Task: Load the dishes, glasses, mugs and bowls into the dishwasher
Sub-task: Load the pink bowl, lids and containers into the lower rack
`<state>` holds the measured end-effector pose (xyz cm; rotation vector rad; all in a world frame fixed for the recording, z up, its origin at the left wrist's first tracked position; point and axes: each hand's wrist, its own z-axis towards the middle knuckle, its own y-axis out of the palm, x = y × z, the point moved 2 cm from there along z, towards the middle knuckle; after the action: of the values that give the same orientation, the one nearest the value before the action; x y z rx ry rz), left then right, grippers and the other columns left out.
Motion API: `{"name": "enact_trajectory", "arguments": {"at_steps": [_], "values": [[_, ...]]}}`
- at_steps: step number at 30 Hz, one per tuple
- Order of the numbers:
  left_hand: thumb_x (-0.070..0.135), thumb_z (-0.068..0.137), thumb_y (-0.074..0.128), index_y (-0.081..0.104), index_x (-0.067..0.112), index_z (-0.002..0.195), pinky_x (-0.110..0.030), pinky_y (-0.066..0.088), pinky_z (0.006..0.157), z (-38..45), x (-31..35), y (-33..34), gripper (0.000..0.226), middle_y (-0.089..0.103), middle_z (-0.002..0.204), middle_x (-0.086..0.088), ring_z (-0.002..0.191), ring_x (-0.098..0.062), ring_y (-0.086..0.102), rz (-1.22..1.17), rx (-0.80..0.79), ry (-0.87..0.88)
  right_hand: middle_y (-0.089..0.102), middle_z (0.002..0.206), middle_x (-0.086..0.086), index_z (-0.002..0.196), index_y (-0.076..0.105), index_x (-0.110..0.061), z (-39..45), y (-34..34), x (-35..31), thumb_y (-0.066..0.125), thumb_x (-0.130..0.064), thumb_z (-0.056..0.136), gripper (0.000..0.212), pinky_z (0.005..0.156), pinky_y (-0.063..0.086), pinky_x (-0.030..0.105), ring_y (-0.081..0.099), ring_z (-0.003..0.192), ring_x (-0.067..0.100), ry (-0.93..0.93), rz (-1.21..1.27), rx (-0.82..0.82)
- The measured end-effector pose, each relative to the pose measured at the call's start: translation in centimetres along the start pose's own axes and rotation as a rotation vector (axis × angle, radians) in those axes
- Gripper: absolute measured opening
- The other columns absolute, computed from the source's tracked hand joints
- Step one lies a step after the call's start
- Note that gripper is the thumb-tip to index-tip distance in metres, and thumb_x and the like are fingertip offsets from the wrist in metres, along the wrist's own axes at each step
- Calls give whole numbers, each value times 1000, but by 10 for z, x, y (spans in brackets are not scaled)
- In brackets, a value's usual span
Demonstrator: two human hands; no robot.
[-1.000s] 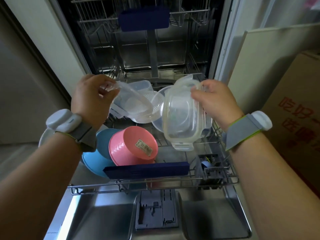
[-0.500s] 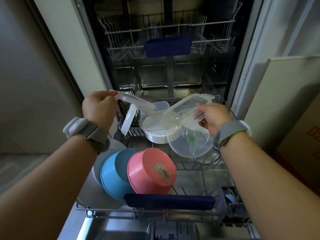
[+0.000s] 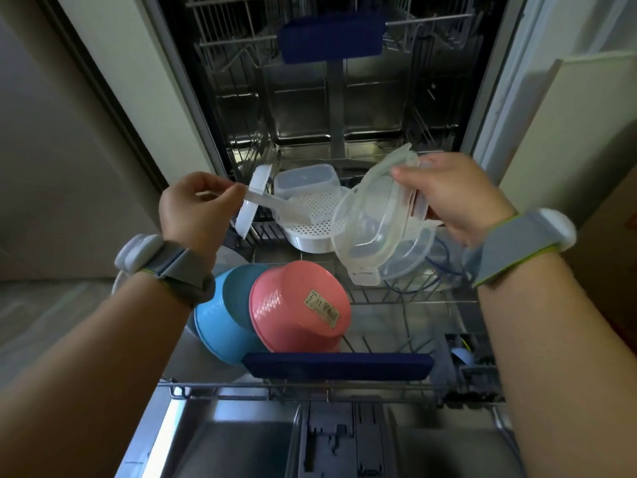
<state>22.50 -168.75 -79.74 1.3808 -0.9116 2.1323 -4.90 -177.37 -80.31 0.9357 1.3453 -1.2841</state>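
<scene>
Above the pink bowl point(image 3: 299, 307), our left hand point(image 3: 193, 210) pinches a clear lid point(image 3: 275, 207); our right hand point(image 3: 458, 198) grips a clear box point(image 3: 375, 222).

Over the pulled-out lower rack point(image 3: 406, 298), the left hand point(image 3: 193, 208) pinches a clear lid point(image 3: 275, 210) while the right hand point(image 3: 455, 198) grips a clear container point(image 3: 372, 222) (tilted on edge). Pink bowl point(image 3: 296, 305) and blue bowl point(image 3: 220, 322) sit nearer, left.
</scene>
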Motion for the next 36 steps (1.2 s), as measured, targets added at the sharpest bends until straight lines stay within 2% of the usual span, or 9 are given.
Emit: {"name": "enact_trajectory", "arguments": {"at_steps": [2, 6, 11, 15, 19, 22, 24, 32, 36], "values": [[17, 83, 72, 66, 23, 76, -39, 60, 78, -9, 4, 4, 11, 71, 81, -4, 80, -21, 71, 29, -33, 71, 69, 95, 27, 91, 70, -2, -13, -10, -1, 71, -30, 79, 31, 80, 52, 63, 66, 90, 47, 17, -64, -45], [27, 80, 72, 66, 27, 76, -46, 59, 74, -20, 8, 11, 7, 71, 83, -4, 79, -24, 70, 92, -61, 178, 63, 75, 15, 83, 63, 4, -27, -1, 6, 73, -27, 81, 32, 67, 55, 44, 63, 67, 29, 86, -230, -206], [31, 80, 70, 68, 21, 80, -47, 58, 69, -29, 13, 18, 11, 68, 85, -6, 75, -24, 66, 140, -83, 300, 52, 62, 8, 65, 53, -11, -33, 19, 15, 70, -25, 83, 28, 57, 49, 35, 57, 57, 26, 126, -354, -250], [30, 82, 69, 69, 16, 84, -46, 58, 71, -29, 12, 15, 14, 68, 88, -6, 77, -24, 66, 141, -84, 305, 54, 67, 11, 69, 55, -9, -33, 24, 10, 70, -22, 83, 23, 57, 52, 38, 58, 59, 27, 100, -352, -248], [26, 84, 69, 69, 13, 88, -43, 59, 71, -30, 12, 12, 14, 68, 88, -6, 77, -22, 67, 143, -86, 305, 57, 74, 15, 81, 61, -5, -31, 19, 13, 70, -21, 83, 19, 66, 57, 48, 60, 64, 30, 157, -355, -278], [27, 84, 69, 69, 14, 87, -44, 59, 72, -29, 10, 11, 14, 68, 89, -6, 78, -23, 66, 148, -89, 297, 58, 71, 12, 80, 61, -5, -35, 19, 24, 69, -21, 85, 18, 56, 54, 30, 59, 59, 25, 255, -477, -347], [29, 83, 69, 69, 14, 86, -45, 58, 72, -29, 9, 11, 15, 68, 89, -6, 78, -22, 66, 146, -100, 292, 56, 67, 6, 76, 58, -9, -41, 22, 29, 68, -24, 87, 21, 44, 42, 17, 55, 53, 19, 276, -568, -388], [28, 83, 70, 68, 19, 81, -46, 58, 75, -34, 6, 17, 9, 69, 87, -5, 78, -18, 68, 121, -123, 293, 55, 70, 9, 75, 55, -7, -36, 25, 22, 66, -19, 85, 18, 60, 50, 33, 57, 64, 25, 200, -450, -282], [29, 83, 70, 68, 19, 82, -46, 58, 74, -35, 7, 16, 10, 69, 87, -5, 78, -18, 67, 126, -126, 304, 53, 70, 8, 77, 55, -6, -39, 26, 19, 64, -20, 87, 19, 57, 45, 24, 55, 65, 25, 197, -502, -302]]}}
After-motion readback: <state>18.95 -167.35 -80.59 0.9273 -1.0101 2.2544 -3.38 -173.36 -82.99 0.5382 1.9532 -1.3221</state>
